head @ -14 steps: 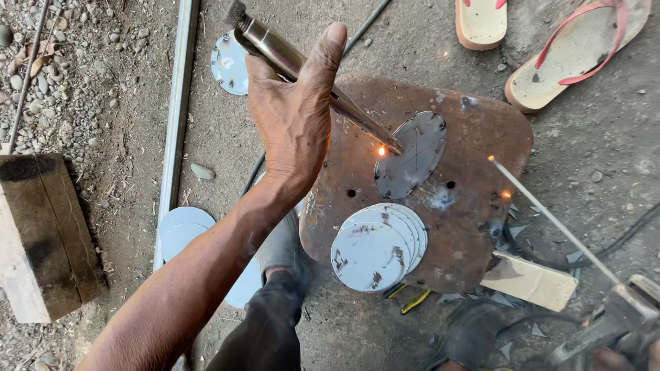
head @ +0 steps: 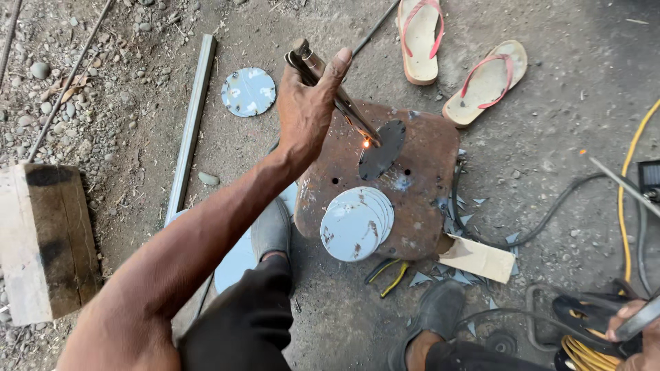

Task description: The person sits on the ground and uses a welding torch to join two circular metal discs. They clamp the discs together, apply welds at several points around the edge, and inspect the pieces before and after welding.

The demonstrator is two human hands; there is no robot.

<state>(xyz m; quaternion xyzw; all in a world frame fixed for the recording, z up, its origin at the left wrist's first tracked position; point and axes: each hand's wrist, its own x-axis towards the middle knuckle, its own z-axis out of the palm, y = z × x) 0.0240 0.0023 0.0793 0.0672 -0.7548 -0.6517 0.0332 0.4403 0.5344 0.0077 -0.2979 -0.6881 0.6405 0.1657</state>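
My left hand (head: 309,110) grips long metal tongs (head: 323,75) whose jaws clamp a dark round metal disc (head: 382,150). The disc is tilted up on a rusty steel plate (head: 419,199), and a small orange glow shows at its edge by the jaws. A stack of pale blue-grey discs (head: 354,223) lies on the plate's near side. My right hand (head: 636,330), at the lower right corner, holds a welding electrode holder (head: 643,317). Its thin rod (head: 622,184) points up and left, well away from the plate.
Two sandals (head: 419,38) (head: 487,81) lie beyond the plate. A single disc (head: 248,91) and a steel bar (head: 192,124) lie on the left, with a wooden block (head: 45,240) further left. Yellow cable (head: 625,206), black hoses, yellow-handled pliers (head: 386,273), a wood offcut (head: 478,257) and metal scraps surround the plate.
The electrode rod has drawn back to the right, away from the plate. The clamped disc looks tilted up more steeply, and the glow on its edge remains.
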